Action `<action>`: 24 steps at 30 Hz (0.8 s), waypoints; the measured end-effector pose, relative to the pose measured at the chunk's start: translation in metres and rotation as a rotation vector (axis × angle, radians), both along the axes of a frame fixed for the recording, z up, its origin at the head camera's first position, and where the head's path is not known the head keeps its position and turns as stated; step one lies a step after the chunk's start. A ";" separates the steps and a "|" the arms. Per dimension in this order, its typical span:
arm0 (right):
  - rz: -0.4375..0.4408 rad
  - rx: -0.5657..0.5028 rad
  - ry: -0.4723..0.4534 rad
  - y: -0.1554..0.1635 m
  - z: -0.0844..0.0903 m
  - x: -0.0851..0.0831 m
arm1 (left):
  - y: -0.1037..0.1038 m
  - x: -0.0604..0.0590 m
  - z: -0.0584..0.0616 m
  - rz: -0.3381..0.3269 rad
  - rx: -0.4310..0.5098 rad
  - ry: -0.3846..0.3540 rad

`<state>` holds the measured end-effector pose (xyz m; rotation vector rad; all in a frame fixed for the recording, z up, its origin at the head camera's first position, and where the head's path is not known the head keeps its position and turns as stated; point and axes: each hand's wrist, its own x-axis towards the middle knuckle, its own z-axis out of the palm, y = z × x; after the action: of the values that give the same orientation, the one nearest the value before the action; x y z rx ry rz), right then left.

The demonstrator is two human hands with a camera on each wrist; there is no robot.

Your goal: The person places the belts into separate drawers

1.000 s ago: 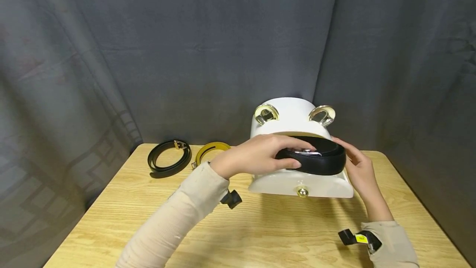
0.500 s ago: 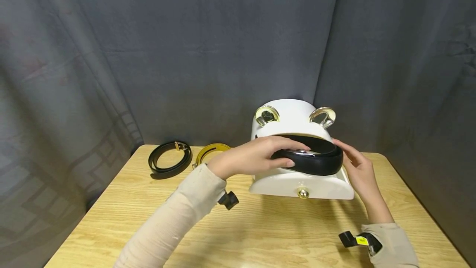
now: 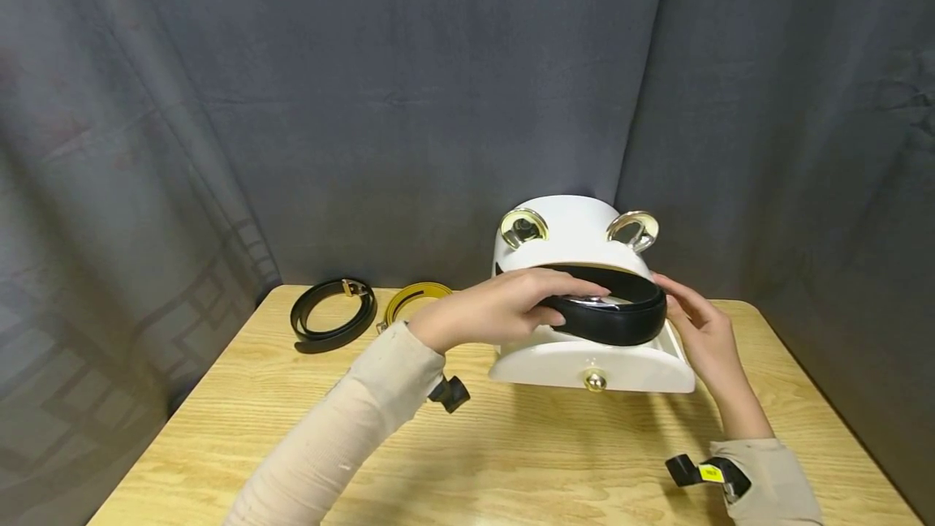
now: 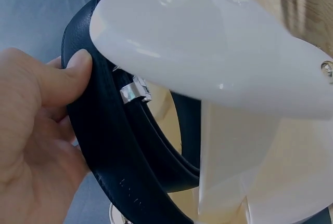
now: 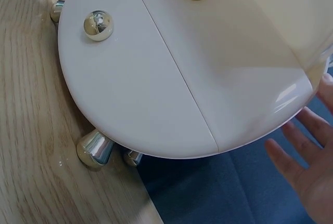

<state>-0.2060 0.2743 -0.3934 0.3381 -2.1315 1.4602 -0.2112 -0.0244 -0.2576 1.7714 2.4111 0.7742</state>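
My left hand (image 3: 504, 307) grips a coiled black belt (image 3: 617, 325) with a silver buckle, at the open front of a white rounded box (image 3: 573, 230) with two gold ears. In the left wrist view the thumb of that hand (image 4: 31, 125) presses on the outside of the belt (image 4: 99, 115), and the buckle (image 4: 134, 90) shows inside the coil. The box's lower front panel (image 3: 540, 368) juts toward me under the belt and bears a gold knob (image 3: 595, 381). My right hand (image 3: 704, 339) lies along the box's right side, its fingers (image 5: 281, 154) loosely extended at the wall.
Left of the box, a second coiled black belt (image 3: 303, 316) and a yellow belt (image 3: 398, 300) rest on the wooden table (image 3: 241, 396); my left forearm partly hides the yellow one. Short gold feet (image 5: 95, 149) support the box. Grey curtains (image 3: 438, 104) hang close behind the table.
The black belt in my left hand has shifted slightly left, away from my right fingers, and the left hand has shifted a little with it. The right hand stays at the box's side.
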 end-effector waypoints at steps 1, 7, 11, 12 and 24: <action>-0.001 0.002 -0.001 0.000 0.000 0.000 | 0.000 0.000 0.000 0.003 0.000 0.003; -0.007 0.001 -0.001 0.000 0.000 0.000 | 0.001 0.001 -0.001 0.041 0.022 0.019; -0.006 0.000 0.002 0.001 0.001 0.001 | 0.003 0.002 -0.002 0.070 0.025 0.035; -0.005 -0.003 0.002 0.001 0.002 0.001 | 0.003 0.002 -0.002 0.075 0.024 0.039; -0.024 0.001 -0.029 0.003 0.003 0.005 | 0.009 0.001 -0.001 0.089 0.024 0.040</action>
<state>-0.2010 0.2777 -0.3908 0.2930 -2.1517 1.4587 -0.2101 -0.0152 -0.2590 1.7141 2.5319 0.7865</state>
